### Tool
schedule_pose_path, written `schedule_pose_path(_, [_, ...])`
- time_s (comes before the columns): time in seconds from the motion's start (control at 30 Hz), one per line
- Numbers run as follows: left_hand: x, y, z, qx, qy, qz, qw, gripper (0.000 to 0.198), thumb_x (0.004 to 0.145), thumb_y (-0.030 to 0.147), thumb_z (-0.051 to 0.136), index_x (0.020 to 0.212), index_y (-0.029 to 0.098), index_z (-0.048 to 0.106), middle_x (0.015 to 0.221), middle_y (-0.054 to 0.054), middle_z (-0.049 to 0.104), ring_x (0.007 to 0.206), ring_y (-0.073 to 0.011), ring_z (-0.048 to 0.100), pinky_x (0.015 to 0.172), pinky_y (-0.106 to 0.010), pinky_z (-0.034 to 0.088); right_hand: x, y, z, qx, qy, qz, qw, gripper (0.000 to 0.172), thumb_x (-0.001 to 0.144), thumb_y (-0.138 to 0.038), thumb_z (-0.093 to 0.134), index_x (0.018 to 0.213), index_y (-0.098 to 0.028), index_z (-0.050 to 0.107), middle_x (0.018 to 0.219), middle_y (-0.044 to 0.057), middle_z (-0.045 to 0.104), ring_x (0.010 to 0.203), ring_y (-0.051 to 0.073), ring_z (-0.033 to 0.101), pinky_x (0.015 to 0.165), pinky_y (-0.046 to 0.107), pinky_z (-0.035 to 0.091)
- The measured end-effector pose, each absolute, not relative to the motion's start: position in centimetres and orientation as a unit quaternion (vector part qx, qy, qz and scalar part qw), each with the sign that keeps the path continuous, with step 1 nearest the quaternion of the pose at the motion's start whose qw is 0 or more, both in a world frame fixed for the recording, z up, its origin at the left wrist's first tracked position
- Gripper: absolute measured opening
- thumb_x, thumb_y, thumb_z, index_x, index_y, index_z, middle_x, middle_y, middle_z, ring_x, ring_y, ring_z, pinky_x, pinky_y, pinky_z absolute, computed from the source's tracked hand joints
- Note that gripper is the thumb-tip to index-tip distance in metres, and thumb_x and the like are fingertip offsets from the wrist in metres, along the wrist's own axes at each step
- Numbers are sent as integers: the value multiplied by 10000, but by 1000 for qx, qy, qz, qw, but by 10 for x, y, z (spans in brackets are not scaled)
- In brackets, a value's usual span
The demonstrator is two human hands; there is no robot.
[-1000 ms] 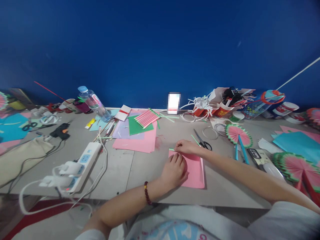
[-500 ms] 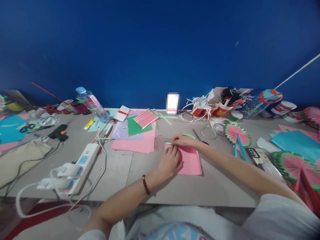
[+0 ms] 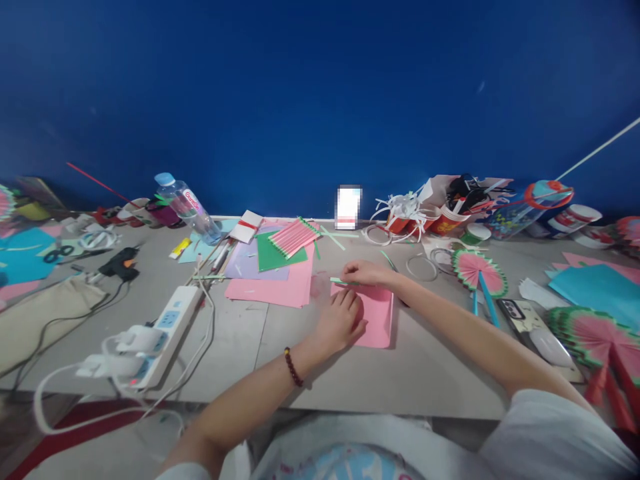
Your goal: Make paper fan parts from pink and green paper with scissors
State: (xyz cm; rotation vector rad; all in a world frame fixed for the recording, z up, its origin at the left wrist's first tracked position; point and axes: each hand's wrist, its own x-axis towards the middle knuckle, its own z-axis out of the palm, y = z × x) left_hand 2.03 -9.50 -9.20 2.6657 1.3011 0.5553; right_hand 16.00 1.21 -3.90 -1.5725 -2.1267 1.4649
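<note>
A small pink paper sheet [image 3: 377,317] lies on the table in front of me. My left hand [image 3: 343,323] rests on its left side, fingers laid out over the paper. At the sheet's top edge, my right hand [image 3: 367,272] has its bent fingers pressed on a narrow green paper strip [image 3: 341,281]. One end of the strip shows left of the fingertips; the fingers cover part of it. Scissors [image 3: 404,303] lie beside the sheet, mostly hidden under my right forearm.
Left of the sheet are stacked coloured papers with a pleated pink piece [image 3: 294,237] on top. A power strip [image 3: 167,333], glue gun [image 3: 117,265] and bottle [image 3: 187,210] stand farther left. Watermelon-patterned paper fans [image 3: 480,272], a phone [image 3: 517,313] and cups [image 3: 447,220] are at right.
The pink sheet's right edge has shifted left. My right hand has moved slightly, showing more of the green strip at its left end. My left hand stays on the sheet.
</note>
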Motion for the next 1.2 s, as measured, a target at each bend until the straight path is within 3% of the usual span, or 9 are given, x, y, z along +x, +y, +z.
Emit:
schedule_pose_path(0.17, [20, -96, -92, 881, 429, 186, 64, 399, 867, 379, 524, 1182, 135, 503, 1248, -163, 541, 1187, -315, 467, 978, -461, 410, 160, 11, -44, -528, -715, 455, 60, 167, 699, -331, 627, 678, -170, 662, 677, 1, 645, 645, 130, 530, 591, 231, 376])
schedule_pose_path(0.57, [21, -97, -93, 878, 432, 194, 69, 392, 869, 369, 522, 1196, 155, 485, 1254, -155, 532, 1214, -307, 447, 985, -469, 409, 161, 13, -48, -534, -728, 429, 28, 172, 717, -338, 627, 710, -177, 687, 707, 1, 673, 676, 136, 564, 609, 222, 391])
schedule_pose_path(1.0, [20, -97, -94, 879, 432, 193, 65, 403, 870, 373, 525, 1202, 147, 485, 1272, -149, 521, 1227, -309, 439, 1001, -462, 398, 160, 17, -55, -529, -735, 422, 26, 180, 709, -344, 635, 690, -173, 687, 687, 2, 658, 655, 129, 547, 597, 225, 385])
schedule_pose_path(1.2, [20, -97, -91, 877, 433, 191, 77, 386, 867, 371, 527, 1181, 149, 495, 1256, -154, 530, 1214, -312, 449, 993, -469, 407, 162, 17, -58, -514, -685, 511, 73, 217, 678, -378, 659, 676, -162, 650, 634, -4, 609, 608, 120, 515, 592, 235, 391])
